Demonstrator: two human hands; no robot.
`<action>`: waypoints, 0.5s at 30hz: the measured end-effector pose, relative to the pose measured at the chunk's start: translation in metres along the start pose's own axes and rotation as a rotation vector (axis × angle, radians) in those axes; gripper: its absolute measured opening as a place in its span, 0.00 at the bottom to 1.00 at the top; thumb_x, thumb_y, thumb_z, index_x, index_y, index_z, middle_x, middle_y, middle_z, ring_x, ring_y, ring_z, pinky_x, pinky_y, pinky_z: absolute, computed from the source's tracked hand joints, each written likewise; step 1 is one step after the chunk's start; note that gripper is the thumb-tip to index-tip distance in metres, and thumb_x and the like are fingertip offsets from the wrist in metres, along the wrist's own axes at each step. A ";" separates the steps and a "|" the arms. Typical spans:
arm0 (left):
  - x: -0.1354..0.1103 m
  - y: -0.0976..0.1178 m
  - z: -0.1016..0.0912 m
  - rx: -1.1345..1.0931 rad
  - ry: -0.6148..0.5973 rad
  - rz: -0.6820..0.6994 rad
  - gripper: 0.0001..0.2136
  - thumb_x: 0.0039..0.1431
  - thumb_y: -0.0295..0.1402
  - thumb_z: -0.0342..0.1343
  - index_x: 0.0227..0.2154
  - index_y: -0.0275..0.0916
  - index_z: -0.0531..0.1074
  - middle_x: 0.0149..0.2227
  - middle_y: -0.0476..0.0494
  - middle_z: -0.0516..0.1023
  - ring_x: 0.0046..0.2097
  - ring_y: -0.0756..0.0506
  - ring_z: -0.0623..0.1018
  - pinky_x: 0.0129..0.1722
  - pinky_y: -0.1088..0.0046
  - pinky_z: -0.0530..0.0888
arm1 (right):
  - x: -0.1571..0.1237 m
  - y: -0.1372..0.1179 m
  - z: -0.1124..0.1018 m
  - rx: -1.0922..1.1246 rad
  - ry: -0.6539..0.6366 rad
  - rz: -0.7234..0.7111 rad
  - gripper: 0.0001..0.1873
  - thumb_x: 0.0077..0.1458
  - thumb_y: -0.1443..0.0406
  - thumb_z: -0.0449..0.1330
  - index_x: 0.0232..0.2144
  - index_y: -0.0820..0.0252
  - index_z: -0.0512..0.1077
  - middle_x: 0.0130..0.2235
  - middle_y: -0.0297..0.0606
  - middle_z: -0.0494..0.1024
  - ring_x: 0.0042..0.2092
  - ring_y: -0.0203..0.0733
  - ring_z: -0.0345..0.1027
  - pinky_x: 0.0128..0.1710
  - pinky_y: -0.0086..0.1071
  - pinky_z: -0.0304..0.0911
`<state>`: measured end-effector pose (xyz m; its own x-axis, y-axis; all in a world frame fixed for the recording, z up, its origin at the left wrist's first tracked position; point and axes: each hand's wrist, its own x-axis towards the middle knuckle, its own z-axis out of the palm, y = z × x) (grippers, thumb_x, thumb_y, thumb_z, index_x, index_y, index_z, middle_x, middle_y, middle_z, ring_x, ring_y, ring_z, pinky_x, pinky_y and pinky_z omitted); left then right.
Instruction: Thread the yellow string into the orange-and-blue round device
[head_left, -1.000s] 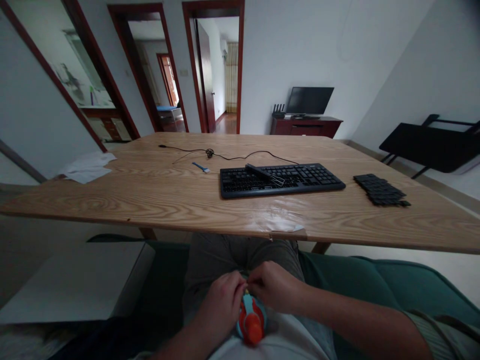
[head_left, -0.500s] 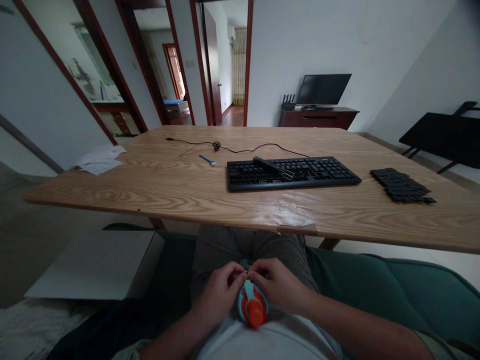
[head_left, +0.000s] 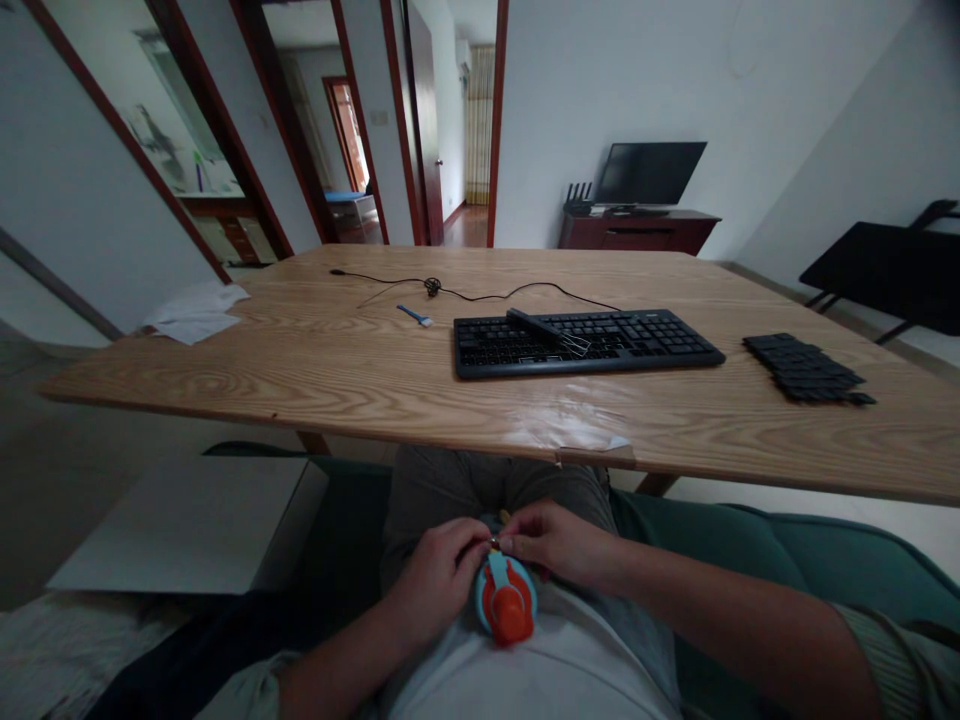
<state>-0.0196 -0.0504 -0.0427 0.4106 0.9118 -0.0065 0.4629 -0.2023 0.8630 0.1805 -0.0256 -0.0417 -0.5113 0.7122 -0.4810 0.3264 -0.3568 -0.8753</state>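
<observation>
Both my hands meet in my lap, below the table edge. My left hand [head_left: 439, 570] and my right hand [head_left: 551, 545] are closed in pinches at the top of a small blue and orange toy-like object [head_left: 505, 603] that rests against my white shirt. Fingertips of both hands touch a small piece at its upper end, which I cannot make out. On the wooden table [head_left: 360, 370] ahead lie a black keyboard [head_left: 585, 343] with a dark tool [head_left: 547, 332] across it and a pile of black keycaps [head_left: 806, 368].
A black cable [head_left: 465, 293] and a small blue tool [head_left: 415, 317] lie on the table's far side, white paper [head_left: 193, 311] at its left corner. A white board [head_left: 187, 525] sits low at my left. A green seat [head_left: 750, 560] is under me.
The view tilted and shifted slightly. My hands stayed pinched at the top of the blue and orange object, moving only a little.
</observation>
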 end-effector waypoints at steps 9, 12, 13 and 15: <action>-0.007 -0.013 0.014 0.057 0.124 0.036 0.12 0.64 0.31 0.49 0.34 0.38 0.78 0.32 0.43 0.78 0.36 0.47 0.77 0.37 0.75 0.71 | 0.000 -0.014 -0.004 -0.036 -0.074 0.141 0.18 0.49 0.52 0.65 0.31 0.62 0.74 0.25 0.30 0.68 0.27 0.30 0.59 0.22 0.24 0.55; -0.008 -0.016 0.020 0.059 0.152 0.056 0.11 0.63 0.30 0.49 0.34 0.38 0.78 0.32 0.44 0.78 0.35 0.47 0.77 0.36 0.75 0.71 | 0.002 -0.016 -0.012 -0.043 -0.116 0.216 0.14 0.49 0.55 0.65 0.32 0.61 0.75 0.28 0.31 0.70 0.29 0.31 0.62 0.23 0.23 0.54; -0.009 -0.016 0.022 0.060 0.154 0.061 0.11 0.63 0.30 0.49 0.34 0.38 0.78 0.31 0.44 0.78 0.35 0.48 0.77 0.36 0.75 0.71 | 0.003 -0.017 -0.015 -0.044 -0.145 0.243 0.13 0.49 0.57 0.65 0.31 0.60 0.75 0.28 0.31 0.70 0.29 0.31 0.63 0.22 0.22 0.53; -0.011 -0.017 0.026 0.055 0.153 0.069 0.11 0.63 0.30 0.49 0.34 0.39 0.78 0.32 0.44 0.78 0.35 0.48 0.77 0.36 0.75 0.71 | 0.006 -0.017 -0.019 -0.052 -0.213 0.286 0.11 0.47 0.59 0.66 0.30 0.60 0.75 0.27 0.31 0.70 0.28 0.30 0.62 0.20 0.22 0.48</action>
<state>-0.0117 -0.0665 -0.0702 0.3203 0.9380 0.1323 0.4815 -0.2815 0.8300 0.1871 -0.0039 -0.0285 -0.5464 0.4439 -0.7102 0.5169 -0.4884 -0.7030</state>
